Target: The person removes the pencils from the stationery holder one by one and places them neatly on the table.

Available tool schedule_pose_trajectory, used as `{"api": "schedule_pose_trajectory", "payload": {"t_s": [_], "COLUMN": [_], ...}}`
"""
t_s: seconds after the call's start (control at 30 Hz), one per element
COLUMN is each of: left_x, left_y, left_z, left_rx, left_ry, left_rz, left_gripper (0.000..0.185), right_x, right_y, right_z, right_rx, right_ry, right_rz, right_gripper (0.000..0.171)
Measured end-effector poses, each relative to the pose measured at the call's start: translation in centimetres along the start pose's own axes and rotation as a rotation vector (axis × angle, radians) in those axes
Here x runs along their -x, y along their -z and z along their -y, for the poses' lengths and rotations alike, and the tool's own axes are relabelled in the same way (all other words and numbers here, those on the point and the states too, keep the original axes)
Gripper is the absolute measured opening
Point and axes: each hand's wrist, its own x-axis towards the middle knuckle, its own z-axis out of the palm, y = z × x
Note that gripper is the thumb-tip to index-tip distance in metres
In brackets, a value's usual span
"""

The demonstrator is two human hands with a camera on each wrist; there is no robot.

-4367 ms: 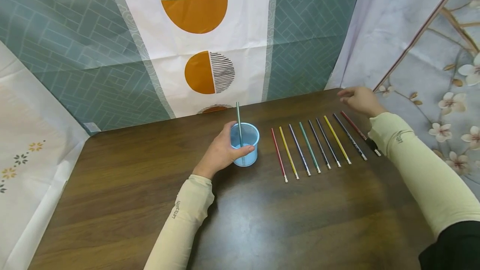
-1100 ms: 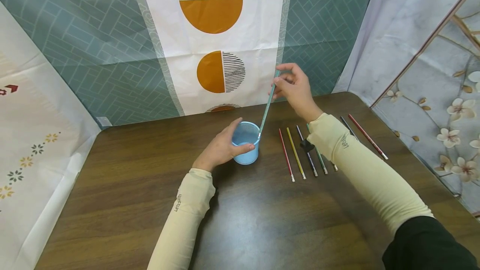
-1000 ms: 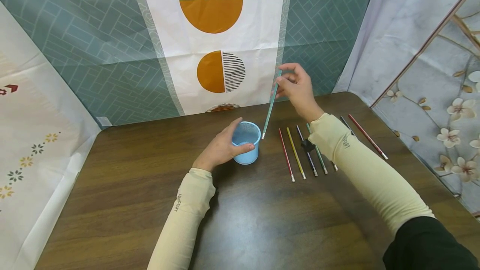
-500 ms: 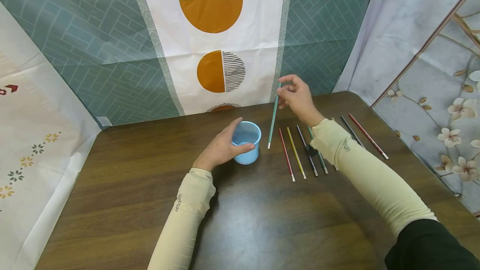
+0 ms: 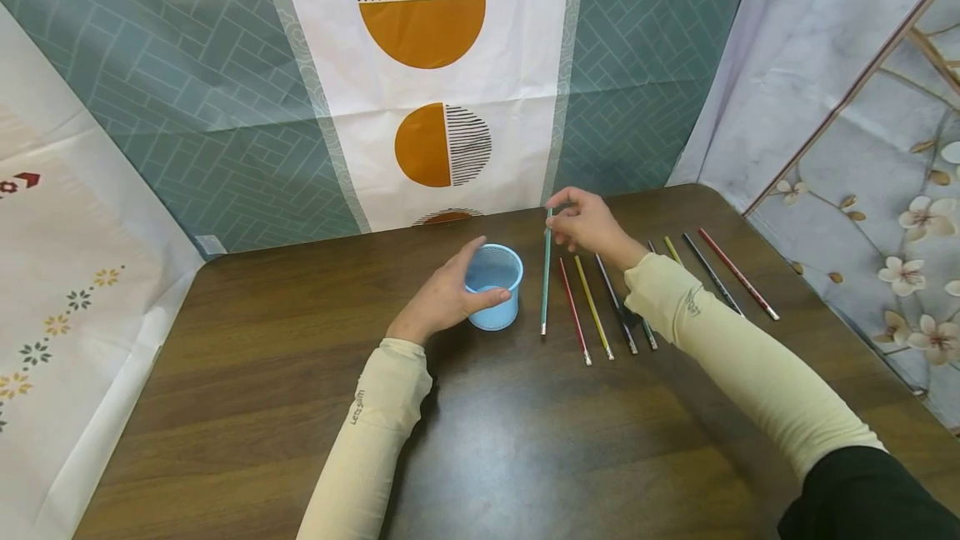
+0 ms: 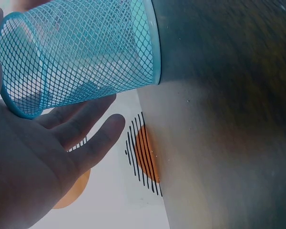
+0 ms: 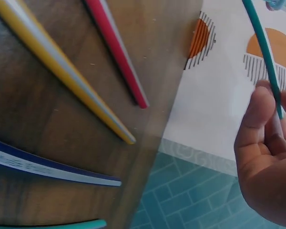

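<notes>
My left hand [image 5: 442, 298] holds a light blue mesh pencil cup [image 5: 495, 313] upright on the table, thumb at the near side and fingers behind it. In the left wrist view, the fingers [image 6: 97, 145] extend along the cup's mesh wall [image 6: 86, 52]. My right hand [image 5: 588, 227] pinches a green pencil [image 5: 546, 282] near its far end, between thumb and fingertips. Its eraser end points toward me, close over the table between the cup and a red pencil [image 5: 573, 311]. The right wrist view shows the green pencil [image 7: 264, 45] between the fingertips.
Several pencils lie side by side to the right, among them a yellow pencil [image 5: 592, 307], a dark one [image 5: 712, 273] and a red one at the far right. My right forearm covers part of the row. A patterned cloth [image 5: 517, 148] hangs behind the wooden table [image 5: 300, 373].
The green pencil stood in the cup at first, with my right hand at the row's far right. Since then it has come out, moved right and been lowered toward the table. The left hand stays put.
</notes>
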Motion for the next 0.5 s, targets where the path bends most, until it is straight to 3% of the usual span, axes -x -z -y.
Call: {"api": "schedule_pose_trajectory", "payload": {"t_s": [0.23, 0.5], "left_x": [0.1, 0.1], "left_y": [-0.1, -0.1], "left_z": [0.1, 0.0], "left_rx": [-0.004, 0.003], "left_ry": [0.001, -0.003], "left_rz": [-0.004, -0.007], "left_gripper": [0.102, 0.101], "right_x": [0.3, 0.0], "right_y": [-1.0, -1.9], "right_z": [-1.1, -2.3], "right_rx": [0.054, 0.061], "right_ry": [-0.058, -0.092], "right_rz": [0.175, 0.206], "right_gripper": [0.024, 0.029]}}
